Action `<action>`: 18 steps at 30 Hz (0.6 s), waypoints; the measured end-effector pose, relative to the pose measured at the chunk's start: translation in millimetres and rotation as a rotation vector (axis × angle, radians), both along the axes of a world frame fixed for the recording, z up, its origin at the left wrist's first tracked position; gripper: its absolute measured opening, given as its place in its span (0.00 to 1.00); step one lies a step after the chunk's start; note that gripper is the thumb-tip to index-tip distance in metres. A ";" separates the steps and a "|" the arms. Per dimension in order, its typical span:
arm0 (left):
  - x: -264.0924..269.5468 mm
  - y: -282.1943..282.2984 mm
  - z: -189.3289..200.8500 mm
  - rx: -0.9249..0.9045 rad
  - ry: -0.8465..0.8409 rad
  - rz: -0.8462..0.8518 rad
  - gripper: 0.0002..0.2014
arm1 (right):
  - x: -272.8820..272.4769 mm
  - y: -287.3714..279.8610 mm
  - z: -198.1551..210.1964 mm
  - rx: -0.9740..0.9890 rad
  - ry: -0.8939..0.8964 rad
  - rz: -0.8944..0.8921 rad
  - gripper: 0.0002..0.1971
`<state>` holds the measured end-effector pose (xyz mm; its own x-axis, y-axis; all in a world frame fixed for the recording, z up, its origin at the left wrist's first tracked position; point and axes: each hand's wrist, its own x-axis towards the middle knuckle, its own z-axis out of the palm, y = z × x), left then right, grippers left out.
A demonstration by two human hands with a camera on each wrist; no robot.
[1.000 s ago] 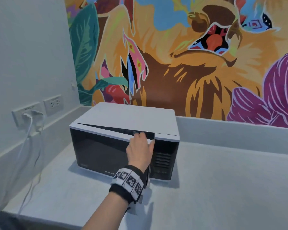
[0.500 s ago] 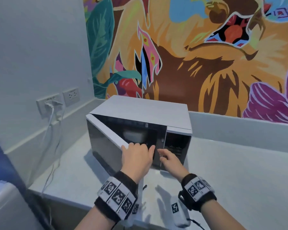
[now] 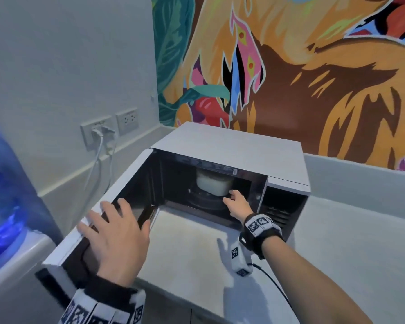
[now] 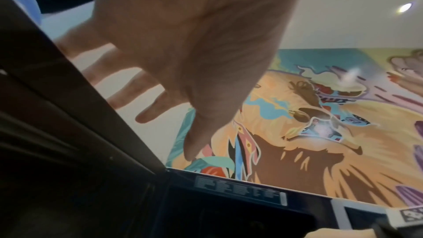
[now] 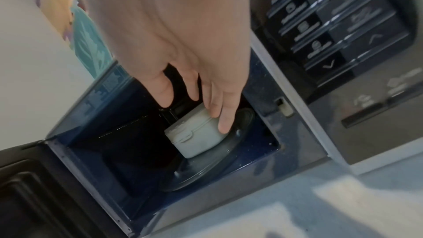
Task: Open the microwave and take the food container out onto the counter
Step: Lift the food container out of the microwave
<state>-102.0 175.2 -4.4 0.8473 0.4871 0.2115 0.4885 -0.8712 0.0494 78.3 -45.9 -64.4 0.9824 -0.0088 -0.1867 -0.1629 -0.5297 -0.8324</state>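
A bright mural [image 3: 313, 66] of orange, brown and pink shapes covers the back wall, and a plain pale wall [image 3: 56, 66] runs down the left side. Below them the grey table [image 3: 348, 253] carries a white microwave [image 3: 232, 146] set in the corner, its control panel [image 5: 338, 24] on the right of the cavity. At the far left edge stands a blue water bottle [image 3: 2, 183] on a white base, close beside the swung-out door. The microwave door [image 3: 117, 190] stands wide open to the left, leaving the dark cavity unblocked from the front. Two wall sockets [image 3: 110, 127] sit on the left wall, with white cables [image 3: 96, 164] plugged into the nearer one and hanging down behind the door. The left hand [image 3: 115, 235] lies on the top edge of the door with its fingers spread and straight, clamped on nothing. The right hand [image 3: 236, 202] reaches into the cavity, fingers slightly apart; in the right wrist view its fingertips [image 5: 225, 124] touch the side of the food container [image 5: 196, 133], but it is not closed around it. The container, a pale lidded tub, stands upright on the glass turntable [image 5: 206, 167] inside the microwave, towards the back. Both wrists wear black bands with printed markers [image 3: 260, 224].
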 end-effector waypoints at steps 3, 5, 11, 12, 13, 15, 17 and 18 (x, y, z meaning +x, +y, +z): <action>7.7 8.7 -7.4 -0.008 -0.087 0.017 0.35 | 20.1 8.0 -6.7 0.028 0.029 -0.071 0.30; 20.2 1.2 -11.5 0.010 -0.178 -0.024 0.34 | 36.3 10.4 -15.4 0.051 0.051 -0.104 0.31; 127.3 -52.8 -58.5 0.000 -0.092 -0.974 0.13 | 62.5 11.4 -15.2 0.120 0.185 -0.185 0.23; 154.2 -55.8 -66.6 -0.021 0.006 -1.003 0.14 | 64.7 9.9 -14.8 0.139 0.196 -0.186 0.22; 180.2 -56.7 -69.6 -0.039 0.101 -0.964 0.16 | 69.3 9.0 -16.9 0.165 0.197 -0.191 0.22; 232.2 -56.3 -76.1 -0.131 0.231 -0.723 0.21 | 79.7 9.6 -22.3 0.253 0.215 -0.236 0.18; 267.9 -51.4 -74.2 -0.365 0.318 -0.537 0.23 | 90.0 13.8 -24.0 0.435 0.217 -0.347 0.13; 278.1 -48.0 -71.6 -0.510 0.366 -0.501 0.21 | 94.4 15.4 -27.9 0.524 0.222 -0.399 0.13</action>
<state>176.2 127.2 -76.0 0.9633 -0.0076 -0.2685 0.1079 -0.9045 0.4125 172.7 -30.6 -92.3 0.8610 -0.2152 -0.4609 -0.4573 0.0692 -0.8866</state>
